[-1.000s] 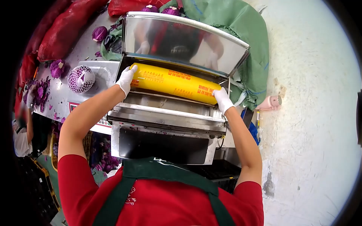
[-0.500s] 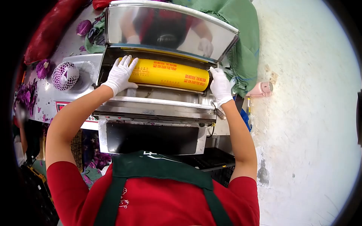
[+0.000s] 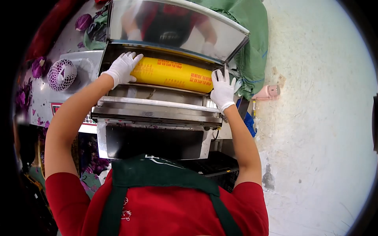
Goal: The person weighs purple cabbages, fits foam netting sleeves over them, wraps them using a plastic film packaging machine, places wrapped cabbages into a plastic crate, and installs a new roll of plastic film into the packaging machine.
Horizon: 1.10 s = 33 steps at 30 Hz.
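A yellow roll of cling film [image 3: 173,74] with red print lies in the open well of a metal wrapping machine [image 3: 161,115]. My left hand [image 3: 121,70], in a white glove, wraps over the roll's left end, fingers on the far side and thumb on the near side. At the right end, my right hand [image 3: 223,91], also gloved, has its fingers spread upward and touches or nearly touches the roll's end. The machine's shiny metal lid [image 3: 173,29] stands raised behind the roll and mirrors my body.
A scale [image 3: 84,65] stands left of the machine, with a net-wrapped round item [image 3: 62,74] on it. Purple cabbages [image 3: 83,22] and loose leaves lie farther left. Green sacking [image 3: 252,47] hangs at the back right, near a pink bottle [image 3: 267,92] beside the white wall [image 3: 319,118].
The fingers of my right hand have opened out and spread at the roll's end. My left hand stays at the left end. The whole view has shifted slightly.
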Tool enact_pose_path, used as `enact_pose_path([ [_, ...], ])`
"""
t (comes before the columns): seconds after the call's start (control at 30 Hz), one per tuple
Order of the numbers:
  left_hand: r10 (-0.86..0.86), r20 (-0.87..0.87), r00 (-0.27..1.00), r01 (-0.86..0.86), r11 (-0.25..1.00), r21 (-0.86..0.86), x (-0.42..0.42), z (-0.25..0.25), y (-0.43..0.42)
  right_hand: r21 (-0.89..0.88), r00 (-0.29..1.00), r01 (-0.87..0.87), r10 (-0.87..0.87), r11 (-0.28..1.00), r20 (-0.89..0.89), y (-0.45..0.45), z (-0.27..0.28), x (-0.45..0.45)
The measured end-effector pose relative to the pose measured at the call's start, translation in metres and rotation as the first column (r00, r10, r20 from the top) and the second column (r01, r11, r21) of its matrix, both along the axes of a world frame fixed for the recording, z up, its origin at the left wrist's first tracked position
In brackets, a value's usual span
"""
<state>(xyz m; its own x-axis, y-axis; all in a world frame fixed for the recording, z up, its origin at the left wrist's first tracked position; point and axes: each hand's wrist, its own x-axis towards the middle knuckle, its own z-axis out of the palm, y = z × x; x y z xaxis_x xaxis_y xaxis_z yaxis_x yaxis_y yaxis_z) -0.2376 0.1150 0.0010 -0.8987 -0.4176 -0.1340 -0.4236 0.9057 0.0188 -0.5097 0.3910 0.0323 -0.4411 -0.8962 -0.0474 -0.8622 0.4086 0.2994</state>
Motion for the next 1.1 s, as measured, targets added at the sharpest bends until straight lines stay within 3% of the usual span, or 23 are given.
enact_pose_path([
  [0.1, -0.021, 0.118, 0.993, -0.009, 0.968, 0.251, -0.009, 0.012, -0.016, -0.027, 0.996, -0.057, 0.058, 0.998, 0.069, 0.014, 0.009, 0.001],
  [0.23, -0.051, 0.077, 0.996, 0.035, 0.98, 0.196, -0.006, -0.004, -0.019, -0.141, 0.991, -0.072, 0.087, 0.987, 0.099, 0.009, 0.017, -0.02],
  [0.27, -0.049, 0.052, 0.997, 0.039, 0.984, 0.176, -0.004, -0.009, -0.019, -0.14, 0.991, -0.071, 0.085, 0.988, 0.099, 0.006, 0.013, -0.025],
  [0.33, -0.052, 0.027, 0.998, 0.047, 0.987, 0.154, -0.005, -0.007, -0.018, -0.096, 0.992, -0.113, 0.107, 0.989, -0.063, -0.003, 0.003, -0.023],
  [0.4, -0.005, 0.06, 0.998, -0.007, 0.981, 0.194, -0.005, 0.006, -0.012, -0.028, 0.997, -0.062, 0.06, 0.998, -0.053, -0.005, 0.0, -0.016],
  [0.5, -0.063, -0.157, 0.986, 0.095, 0.974, 0.205, 0.007, -0.013, -0.022, 0.018, 1.0, 0.018, -0.017, 1.0, -0.013, -0.01, 0.001, -0.011],
  [0.6, 0.033, -0.022, 0.999, -0.031, 0.997, 0.068, 0.026, 0.001, -0.009, 0.026, 0.999, -0.005, 0.004, 1.0, 0.039, -0.008, 0.006, -0.013],
  [0.67, 0.014, 0.067, 0.998, -0.013, 1.0, -0.016, 0.045, 0.013, -0.001, 0.018, 0.998, -0.01, 0.009, 1.0, 0.066, -0.006, 0.004, -0.015],
  [0.8, -0.058, 0.214, 0.975, 0.015, 0.98, 0.199, 0.07, 0.035, 0.009, -0.022, 0.995, -0.049, 0.051, 0.999, 0.088, -0.003, 0.005, -0.017],
  [0.87, -0.076, 0.184, 0.98, 0.033, 0.974, 0.224, 0.074, 0.03, 0.0, -0.008, 0.994, -0.042, 0.043, 0.999, 0.098, -0.004, 0.008, -0.018],
  [0.93, 0.002, -0.126, 0.992, -0.012, 0.997, -0.08, 0.069, 0.025, -0.009, 0.016, 0.993, -0.04, 0.038, 0.999, 0.109, -0.004, 0.009, -0.017],
  [0.97, 0.092, -0.223, 0.97, -0.104, 0.994, -0.046, 0.06, 0.025, -0.009, 0.021, 0.992, -0.041, 0.038, 0.999, 0.116, -0.004, 0.009, -0.017],
  [1.07, 0.132, -0.192, 0.972, -0.131, 0.991, 0.015, 0.034, 0.031, -0.004, 0.021, 0.992, -0.037, 0.034, 0.999, 0.124, -0.004, 0.011, -0.016],
  [1.1, 0.107, -0.309, 0.945, -0.125, 0.991, -0.038, 0.029, 0.01, -0.011, 0.019, 0.992, -0.034, 0.032, 0.999, 0.125, -0.004, 0.012, -0.015],
])
